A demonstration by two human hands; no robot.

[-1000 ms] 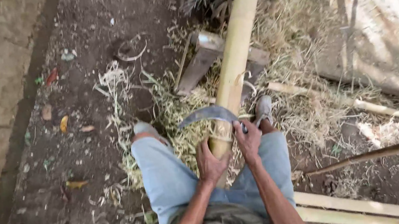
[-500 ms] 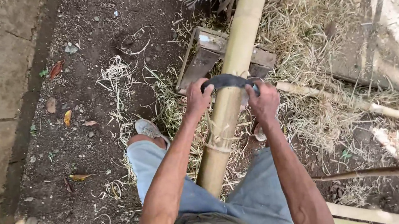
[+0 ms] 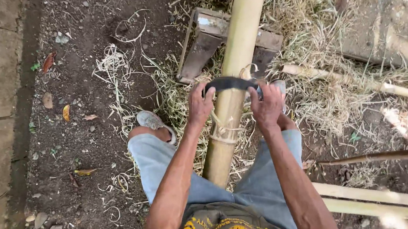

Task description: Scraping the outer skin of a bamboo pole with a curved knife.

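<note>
- Left hand (image 3: 200,104) is wrapped tight round one end of the curved dark blade (image 3: 231,82), centre frame.
- Right hand (image 3: 267,106) clenches the other end.
- Blade lies across the thick bamboo pole (image 3: 238,54), which runs from top centre down between the knees.
- Pale shavings (image 3: 116,68) scattered on the dirt, upper left.

Head camera looks steeply down, close.

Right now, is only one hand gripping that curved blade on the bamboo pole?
No: the left hand and the right hand each grip an end of the curved blade lying across the bamboo pole.
</note>
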